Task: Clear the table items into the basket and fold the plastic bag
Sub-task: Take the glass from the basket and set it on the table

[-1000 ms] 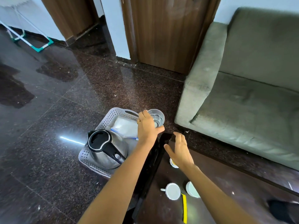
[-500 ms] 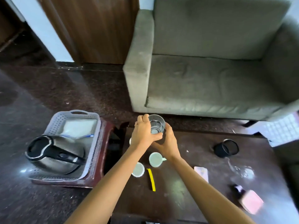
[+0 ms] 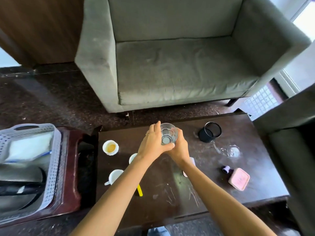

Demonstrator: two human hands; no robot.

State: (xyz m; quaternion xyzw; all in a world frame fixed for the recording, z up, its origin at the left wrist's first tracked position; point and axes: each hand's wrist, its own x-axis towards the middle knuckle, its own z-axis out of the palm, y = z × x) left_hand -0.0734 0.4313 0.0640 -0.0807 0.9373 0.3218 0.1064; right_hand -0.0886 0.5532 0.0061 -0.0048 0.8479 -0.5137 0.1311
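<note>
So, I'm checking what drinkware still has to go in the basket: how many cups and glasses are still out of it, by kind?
White cups: 3
Clear glasses: 2, the held glass and the lying glass
Total: 5

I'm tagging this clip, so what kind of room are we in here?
Probably a home living room: a grey fabric sofa faces a low dark wooden coffee table with small white ceramic cups on it.
</note>
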